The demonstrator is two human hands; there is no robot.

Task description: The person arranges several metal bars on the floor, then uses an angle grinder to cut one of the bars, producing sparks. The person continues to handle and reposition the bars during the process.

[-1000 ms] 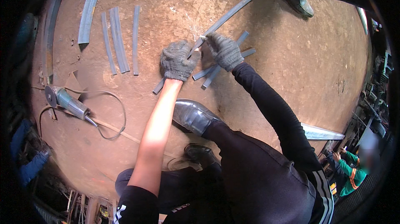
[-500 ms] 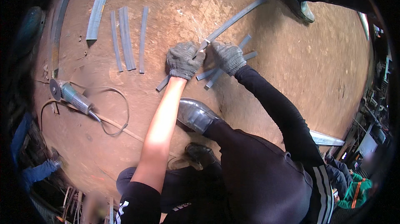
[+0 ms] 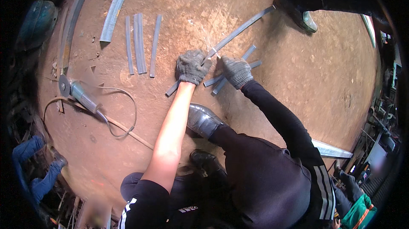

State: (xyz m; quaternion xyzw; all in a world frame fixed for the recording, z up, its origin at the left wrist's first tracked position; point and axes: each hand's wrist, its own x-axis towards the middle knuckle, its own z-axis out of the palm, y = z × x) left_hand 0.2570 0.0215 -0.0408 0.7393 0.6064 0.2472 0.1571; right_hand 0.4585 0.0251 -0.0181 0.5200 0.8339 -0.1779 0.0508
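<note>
A long, narrow grey metal bar [image 3: 240, 31] is pressed against the rough brown ground [image 3: 306, 84], clamped under the bent fingers of the left hand [image 3: 194, 66] in its grey knit glove. A small white object [image 3: 214, 51] appears pinched by the fingers of the similarly gloved right hand [image 3: 236, 71], just beside the bar. Short, straight-edged grey strips [image 3: 155, 46] are already laid out; two short grey bars [image 3: 220, 85] are crossed nearby. The long bar is seemingly left undivided; whether it is marked cannot be told.
</note>
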